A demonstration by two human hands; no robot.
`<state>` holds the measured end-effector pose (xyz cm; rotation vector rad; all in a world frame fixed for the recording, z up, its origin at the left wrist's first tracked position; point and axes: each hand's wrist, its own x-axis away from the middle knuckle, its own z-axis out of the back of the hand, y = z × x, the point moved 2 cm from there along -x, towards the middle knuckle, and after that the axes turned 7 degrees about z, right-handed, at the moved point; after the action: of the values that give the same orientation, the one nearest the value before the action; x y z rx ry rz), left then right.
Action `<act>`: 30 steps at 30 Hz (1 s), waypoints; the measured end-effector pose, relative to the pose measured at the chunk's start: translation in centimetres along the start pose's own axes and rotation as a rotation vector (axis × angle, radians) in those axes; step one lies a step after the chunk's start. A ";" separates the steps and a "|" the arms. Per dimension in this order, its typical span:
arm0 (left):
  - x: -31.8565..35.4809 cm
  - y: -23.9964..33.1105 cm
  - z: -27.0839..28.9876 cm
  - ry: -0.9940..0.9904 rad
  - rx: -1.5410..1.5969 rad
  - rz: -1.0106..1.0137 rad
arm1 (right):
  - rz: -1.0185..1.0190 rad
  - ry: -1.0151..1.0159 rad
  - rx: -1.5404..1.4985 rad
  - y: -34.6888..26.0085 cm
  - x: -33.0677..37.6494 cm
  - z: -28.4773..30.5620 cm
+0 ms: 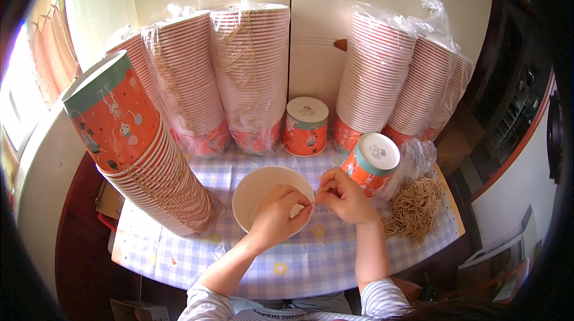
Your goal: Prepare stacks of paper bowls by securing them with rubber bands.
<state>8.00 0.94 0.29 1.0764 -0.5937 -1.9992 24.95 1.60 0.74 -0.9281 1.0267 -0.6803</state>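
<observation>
Left hand (278,207) and right hand (342,196) (fingertips pinched) together

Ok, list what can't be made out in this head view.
- What the left hand and right hand pinch: too small, covered by fingertips.
- Bowl contents: partly hidden by the left hand.
- Rear cup stacks: blurred by plastic bags.
- Torso: cut off by the lower edge.

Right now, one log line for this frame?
left hand: over white bowl, pinching | right hand: fingertips meet left | pinched item: too small to tell | tipped cup, twine pile beside right
</observation>
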 end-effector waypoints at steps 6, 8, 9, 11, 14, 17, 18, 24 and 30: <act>0.0 0.1 -0.2 0.029 -0.063 -0.063 | 0.097 0.204 -0.146 -1.2 0.5 1.2; 0.1 0.1 -0.6 -0.004 -0.064 -0.068 | 0.067 0.242 -0.165 -2.0 1.1 1.7; 0.2 0.1 -0.9 -0.040 -0.063 -0.051 | 0.078 0.235 -0.180 -2.3 1.3 1.9; 0.3 0.2 -1.0 -0.075 -0.065 -0.031 | 0.090 0.227 -0.198 -2.8 1.7 2.4; 0.3 0.4 -1.2 -0.142 -0.115 -0.063 | 0.131 0.105 -0.216 -3.3 2.6 3.0; 0.4 0.5 -1.4 -0.165 -0.161 -0.086 | 0.173 0.014 -0.233 -4.0 3.5 3.4; 0.5 0.5 -1.4 -0.179 -0.193 -0.091 | 0.221 -0.153 -0.138 -4.4 3.6 3.7; 0.8 0.3 -1.7 -0.204 -0.276 -0.075 | 0.404 -0.678 0.050 -6.4 3.1 2.5; 1.4 0.9 -0.9 -0.186 -0.445 -0.015 | 0.386 -0.687 0.068 -6.9 3.4 2.2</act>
<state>8.62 -0.74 -0.21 0.6323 -0.2132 -2.1239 27.96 -3.64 5.94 -0.7877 0.5336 -0.0497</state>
